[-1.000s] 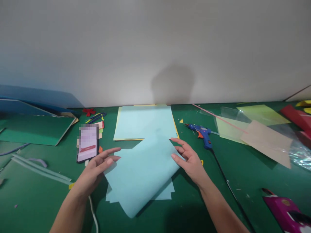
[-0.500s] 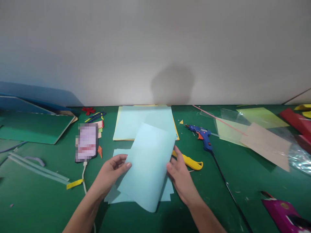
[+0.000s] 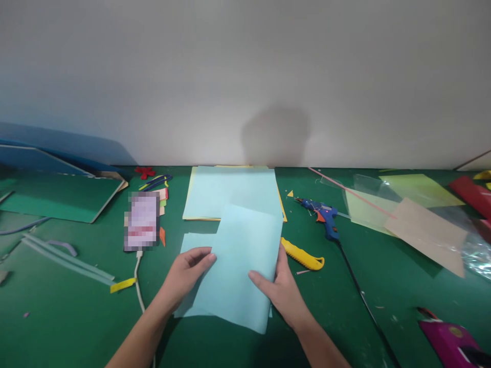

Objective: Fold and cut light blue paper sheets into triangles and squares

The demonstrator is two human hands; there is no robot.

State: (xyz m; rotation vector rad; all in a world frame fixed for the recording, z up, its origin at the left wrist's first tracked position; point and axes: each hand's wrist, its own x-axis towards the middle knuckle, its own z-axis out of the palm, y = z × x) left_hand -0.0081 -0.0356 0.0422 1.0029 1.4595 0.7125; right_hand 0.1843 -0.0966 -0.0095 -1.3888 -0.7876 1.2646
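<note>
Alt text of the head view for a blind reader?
The left hand and right hand hold a blue sheet by its sides above more blue paper on a green table. A yellow tool and blue glue gun lie to the right, a phone to the left.

2 hands (image 3: 186, 272) (image 3: 283, 290), 1 phone (image 3: 142, 220), 1 white cable (image 3: 138, 278), 1 glue gun (image 3: 327, 220), 1 yellow cutter (image 3: 304, 256), 1 tan sheet (image 3: 427, 232). Light-blue sheets (image 3: 245, 250) overlap, can't count.
</note>
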